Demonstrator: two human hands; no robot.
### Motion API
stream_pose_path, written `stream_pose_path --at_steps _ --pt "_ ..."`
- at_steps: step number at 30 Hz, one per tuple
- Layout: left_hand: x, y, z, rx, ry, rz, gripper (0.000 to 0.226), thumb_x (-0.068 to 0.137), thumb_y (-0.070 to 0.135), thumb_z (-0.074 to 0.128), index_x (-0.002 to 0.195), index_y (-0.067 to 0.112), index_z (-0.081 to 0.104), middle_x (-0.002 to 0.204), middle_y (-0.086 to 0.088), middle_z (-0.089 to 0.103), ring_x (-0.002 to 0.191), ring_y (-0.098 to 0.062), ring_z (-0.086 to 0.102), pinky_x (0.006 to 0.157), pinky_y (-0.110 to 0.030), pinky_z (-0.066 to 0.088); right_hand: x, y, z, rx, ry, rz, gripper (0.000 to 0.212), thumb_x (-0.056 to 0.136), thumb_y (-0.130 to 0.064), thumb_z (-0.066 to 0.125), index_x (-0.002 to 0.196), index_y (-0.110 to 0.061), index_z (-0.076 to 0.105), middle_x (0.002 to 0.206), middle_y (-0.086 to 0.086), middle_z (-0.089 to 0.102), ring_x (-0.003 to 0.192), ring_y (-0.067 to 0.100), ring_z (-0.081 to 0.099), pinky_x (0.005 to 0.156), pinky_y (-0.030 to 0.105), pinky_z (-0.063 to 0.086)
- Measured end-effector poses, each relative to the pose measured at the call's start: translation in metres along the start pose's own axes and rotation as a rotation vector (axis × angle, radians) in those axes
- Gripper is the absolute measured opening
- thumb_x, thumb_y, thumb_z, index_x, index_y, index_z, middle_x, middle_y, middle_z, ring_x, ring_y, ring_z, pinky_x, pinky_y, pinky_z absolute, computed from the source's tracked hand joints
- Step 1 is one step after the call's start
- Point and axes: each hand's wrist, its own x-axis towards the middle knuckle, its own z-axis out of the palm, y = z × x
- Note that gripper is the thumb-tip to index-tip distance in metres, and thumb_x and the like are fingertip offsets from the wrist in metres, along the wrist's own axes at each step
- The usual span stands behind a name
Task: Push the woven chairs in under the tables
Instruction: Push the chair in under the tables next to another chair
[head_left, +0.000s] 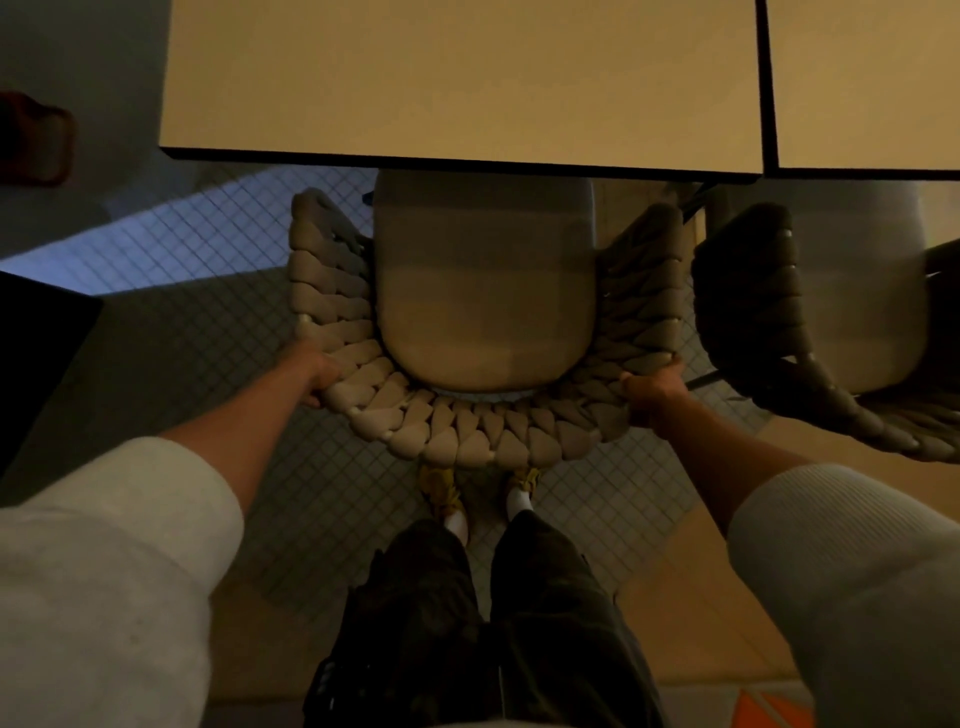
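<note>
A woven chair (467, 431) with a thick braided curved back and a pale seat cushion (485, 291) stands right below me. Its front edge sits under the near edge of a beige table (457, 78). My left hand (317, 371) grips the left side of the woven back. My right hand (652, 392) grips the right side. A second, darker woven chair (753, 312) stands to the right, partly under a second beige table (872, 78) that abuts the first.
The floor is small square tiles (218, 332). My legs and feet (483, 499) stand just behind the chair back. A dark object (36, 353) sits at the left edge and a reddish-brown one (31, 140) at the far left.
</note>
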Motion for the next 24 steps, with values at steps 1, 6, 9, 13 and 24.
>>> stream_pose_path --at_steps 1,6,9,13,24 --pt "0.002 -0.002 0.0 -0.007 -0.01 -0.005 0.029 0.093 0.008 0.069 0.12 0.002 0.06 0.127 -0.018 0.063 0.1 -0.036 0.068 0.069 -0.049 0.061 0.002 -0.001 0.001 -0.002 0.005 0.014 0.099 0.094 -0.024 0.076 0.165 -0.03 0.007 0.158 0.024 0.037 0.139 0.05 0.045 0.101 0.071 0.05" --pt "0.01 -0.004 0.0 0.006 -0.052 -0.005 0.038 0.097 0.013 0.068 0.132 0.005 0.057 0.135 -0.02 0.059 0.112 -0.039 0.067 0.073 -0.048 0.06 -0.008 -0.012 0.003 -0.018 0.028 0.066 0.092 0.095 -0.017 0.074 0.163 -0.026 0.012 0.157 0.023 0.038 0.139 0.048 0.046 0.1 0.069 0.052" --pt "0.017 -0.007 -0.002 0.0 -0.08 -0.006 0.038 0.097 0.014 0.068 0.133 0.005 0.057 0.135 -0.017 0.06 0.115 -0.037 0.066 0.078 -0.047 0.059 -0.006 -0.012 0.003 -0.02 0.035 0.08 0.094 0.093 -0.018 0.076 0.162 -0.028 0.013 0.157 0.023 0.039 0.137 0.048 0.048 0.097 0.071 0.052" --pt "0.018 -0.006 -0.004 0.005 -0.077 -0.014 0.046 0.095 0.015 0.072 0.136 0.004 0.054 0.139 -0.018 0.056 0.111 -0.038 0.066 0.073 -0.046 0.061 -0.01 -0.012 0.004 -0.004 0.005 0.09 0.088 0.097 -0.017 0.073 0.162 -0.029 0.015 0.155 0.021 0.04 0.135 0.047 0.05 0.092 0.065 0.055" --pt "0.024 -0.008 -0.001 0.032 -0.056 0.035 0.045 0.095 0.012 0.072 0.137 0.006 0.054 0.137 -0.017 0.058 0.108 -0.034 0.067 0.058 -0.04 0.056 -0.015 -0.017 0.001 -0.029 -0.032 0.062 0.077 0.101 -0.015 0.066 0.163 -0.02 0.019 0.151 0.017 0.046 0.131 0.043 0.056 0.08 0.053 0.058"
